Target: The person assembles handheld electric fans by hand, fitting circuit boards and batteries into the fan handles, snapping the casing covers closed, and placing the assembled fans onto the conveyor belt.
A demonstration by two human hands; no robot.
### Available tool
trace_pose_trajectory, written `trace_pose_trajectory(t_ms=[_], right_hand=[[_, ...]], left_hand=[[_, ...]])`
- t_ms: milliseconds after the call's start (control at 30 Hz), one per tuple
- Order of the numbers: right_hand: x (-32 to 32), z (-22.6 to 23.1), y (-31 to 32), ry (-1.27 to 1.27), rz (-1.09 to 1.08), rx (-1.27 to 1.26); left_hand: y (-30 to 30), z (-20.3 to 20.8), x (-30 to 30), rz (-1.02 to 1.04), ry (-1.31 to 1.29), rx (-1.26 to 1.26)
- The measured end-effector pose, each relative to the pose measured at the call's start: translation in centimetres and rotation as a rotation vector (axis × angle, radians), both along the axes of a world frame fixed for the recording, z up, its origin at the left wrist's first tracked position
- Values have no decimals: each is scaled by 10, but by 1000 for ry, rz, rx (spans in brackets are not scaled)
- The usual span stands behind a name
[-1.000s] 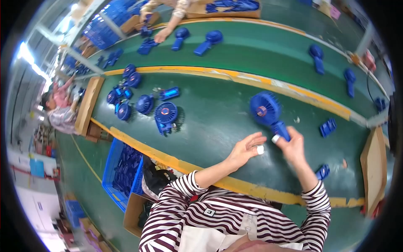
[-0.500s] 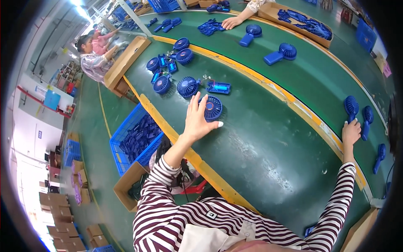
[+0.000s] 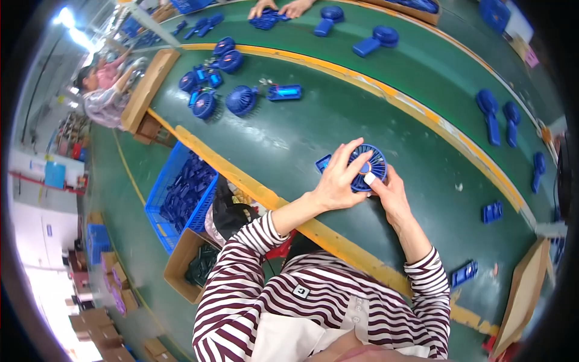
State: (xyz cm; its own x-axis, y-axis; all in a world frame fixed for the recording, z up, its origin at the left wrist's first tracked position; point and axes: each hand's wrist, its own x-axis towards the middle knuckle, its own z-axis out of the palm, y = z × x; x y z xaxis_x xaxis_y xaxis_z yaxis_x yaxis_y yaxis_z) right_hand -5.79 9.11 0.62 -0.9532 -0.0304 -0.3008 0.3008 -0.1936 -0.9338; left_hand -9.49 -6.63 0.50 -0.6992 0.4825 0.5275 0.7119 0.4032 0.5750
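Over the middle of the green worktable, both my hands hold one blue handheld fan (image 3: 376, 158), its round slatted head turned up. My left hand (image 3: 338, 184) lies over the left side of the head, fingers curled across the slats. My right hand (image 3: 395, 199) closes on the head's lower right edge, the thumb near its centre. A blue oblong part (image 3: 324, 162) juts out beside my left hand; whether it is joined to the fan I cannot tell. Farther left lie several open fan assemblies, including a fan head (image 3: 241, 100) with wires leading to a battery casing (image 3: 284, 92).
Finished-looking blue fans (image 3: 377, 41) lie on the green belt beyond the yellow edge. Blue casings (image 3: 464, 273) lie at right, by a cardboard divider (image 3: 523, 295). A blue crate (image 3: 158, 208) of parts and a cardboard box (image 3: 181, 265) stand at left. Another person's hands (image 3: 295, 8) work across.
My left hand has taken hold of a fan and brought it nearer and to the right. The right hand has left a fan on the belt and joined it. The view has shifted.
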Motion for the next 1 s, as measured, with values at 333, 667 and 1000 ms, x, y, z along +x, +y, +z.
trace_pose_trajectory(t_ms=[333,667,1000], right_hand=[[116,-10,88,138,-644,-307],[114,-13,100,217,-667,-780],[110,-4,99,153,-579,-1038]], left_hand=[[65,-16,25,-504,-143,-322],[90,2,54,-355,-182,-379],[84,-6,74,-516,-1832,125]])
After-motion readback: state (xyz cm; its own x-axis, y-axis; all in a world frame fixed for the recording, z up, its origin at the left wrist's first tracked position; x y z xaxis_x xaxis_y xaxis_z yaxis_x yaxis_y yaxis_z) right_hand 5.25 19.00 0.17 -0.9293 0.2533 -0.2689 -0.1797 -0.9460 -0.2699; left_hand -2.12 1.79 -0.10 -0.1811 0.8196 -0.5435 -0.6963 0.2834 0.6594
